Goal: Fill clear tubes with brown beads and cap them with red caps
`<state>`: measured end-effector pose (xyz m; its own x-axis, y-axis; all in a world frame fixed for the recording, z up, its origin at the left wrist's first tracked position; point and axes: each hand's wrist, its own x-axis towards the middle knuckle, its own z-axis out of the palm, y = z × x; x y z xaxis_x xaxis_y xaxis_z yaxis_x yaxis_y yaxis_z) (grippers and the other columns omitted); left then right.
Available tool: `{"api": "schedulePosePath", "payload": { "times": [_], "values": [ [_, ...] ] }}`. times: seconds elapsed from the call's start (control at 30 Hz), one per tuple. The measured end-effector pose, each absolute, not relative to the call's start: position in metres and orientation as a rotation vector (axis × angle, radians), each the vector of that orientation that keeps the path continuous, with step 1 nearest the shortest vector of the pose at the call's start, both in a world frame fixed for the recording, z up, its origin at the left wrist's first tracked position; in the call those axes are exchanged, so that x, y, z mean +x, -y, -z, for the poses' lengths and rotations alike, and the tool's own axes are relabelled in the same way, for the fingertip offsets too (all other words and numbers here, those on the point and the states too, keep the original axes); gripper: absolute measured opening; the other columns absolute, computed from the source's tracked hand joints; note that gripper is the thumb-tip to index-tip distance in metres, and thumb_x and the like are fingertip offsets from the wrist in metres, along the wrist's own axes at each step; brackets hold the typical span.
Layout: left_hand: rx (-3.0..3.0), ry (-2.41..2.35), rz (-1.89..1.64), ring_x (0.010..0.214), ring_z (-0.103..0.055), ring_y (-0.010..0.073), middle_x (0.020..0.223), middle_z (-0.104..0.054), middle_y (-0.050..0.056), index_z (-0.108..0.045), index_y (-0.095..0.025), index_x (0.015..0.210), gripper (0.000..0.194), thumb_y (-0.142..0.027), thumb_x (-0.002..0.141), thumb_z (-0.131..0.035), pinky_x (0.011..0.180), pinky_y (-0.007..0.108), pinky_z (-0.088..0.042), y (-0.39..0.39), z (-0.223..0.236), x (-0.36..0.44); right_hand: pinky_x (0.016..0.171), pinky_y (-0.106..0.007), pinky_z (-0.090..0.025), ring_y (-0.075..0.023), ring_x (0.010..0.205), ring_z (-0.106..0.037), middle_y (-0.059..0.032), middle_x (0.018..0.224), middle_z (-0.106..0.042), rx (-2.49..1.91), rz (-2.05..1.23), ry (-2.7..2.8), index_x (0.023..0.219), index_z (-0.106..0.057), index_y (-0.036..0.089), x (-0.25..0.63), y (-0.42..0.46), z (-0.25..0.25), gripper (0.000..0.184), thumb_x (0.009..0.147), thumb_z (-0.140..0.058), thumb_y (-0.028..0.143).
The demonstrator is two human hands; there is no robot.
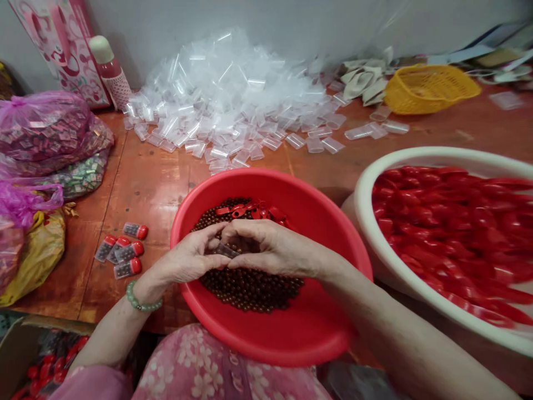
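Observation:
Over a red basin (328,311) my two hands meet at the fingertips. My left hand (189,256) is closed, pinching one end of a small transparent plastic case (227,250). My right hand (275,247) curls round the case's other side, thumb and fingers closed on it; what lies deeper in its palm is hidden. Below them, the basin holds a heap of shiny brown beads (254,291) and several red plastic caps (262,210). To the left of the basin, several bead-filled cases with red caps (129,251) lie on the wooden table (141,186).
A large white tub (362,194) of red plastic pieces stands at right. Transparent cases (233,105) are piled along the wall. A yellow basket (431,91) sits back right, a bottle (109,69) and filled bags (45,133) at left. A box (16,350) with red-capped cases is bottom left.

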<state>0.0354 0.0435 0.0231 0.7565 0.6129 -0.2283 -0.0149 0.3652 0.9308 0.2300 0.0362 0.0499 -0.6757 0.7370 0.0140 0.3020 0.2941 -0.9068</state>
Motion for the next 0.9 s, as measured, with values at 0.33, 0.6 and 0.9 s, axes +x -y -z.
{"api": "schedulePosePath", "payload": {
  "times": [0.33,0.6,0.9],
  "values": [
    [1.154,-0.718,-0.437,0.097,-0.062,0.0181,0.105,-0.067,0.009,-0.042,-0.013,0.137,0.062,-0.015,0.078,-0.062,0.086,0.032,-0.046,-0.042,-0.019,0.036,0.061,-0.022,-0.036,-0.0098,0.065,-0.043,0.0033,0.070,-0.049,-1.033,-1.351,2.093,0.071,-0.043,0.020,0.234,-0.034,-0.041,0.023,0.086,-0.059,0.025],
    [1.566,-0.924,-0.498,0.107,-0.060,0.0202,0.115,-0.066,0.007,-0.066,-0.018,0.108,0.025,-0.017,0.085,-0.056,0.097,0.035,-0.044,-0.034,-0.029,0.030,0.064,-0.024,-0.042,-0.0126,0.070,-0.056,0.0004,0.081,-0.063,-1.253,-1.524,2.190,0.096,-0.056,0.019,0.257,-0.033,-0.048,0.022,0.083,-0.064,0.034],
    [1.433,-0.835,-0.570,0.103,-0.060,0.0166,0.112,-0.064,0.008,-0.061,-0.016,0.100,0.015,-0.018,0.087,-0.055,0.094,0.031,-0.044,-0.036,-0.032,0.030,0.081,-0.034,-0.040,-0.0262,0.097,-0.059,-0.0159,0.102,-0.068,-1.701,-0.446,2.726,0.102,-0.063,0.010,0.224,-0.097,-0.002,0.019,0.088,-0.050,0.012]
  ]
}}
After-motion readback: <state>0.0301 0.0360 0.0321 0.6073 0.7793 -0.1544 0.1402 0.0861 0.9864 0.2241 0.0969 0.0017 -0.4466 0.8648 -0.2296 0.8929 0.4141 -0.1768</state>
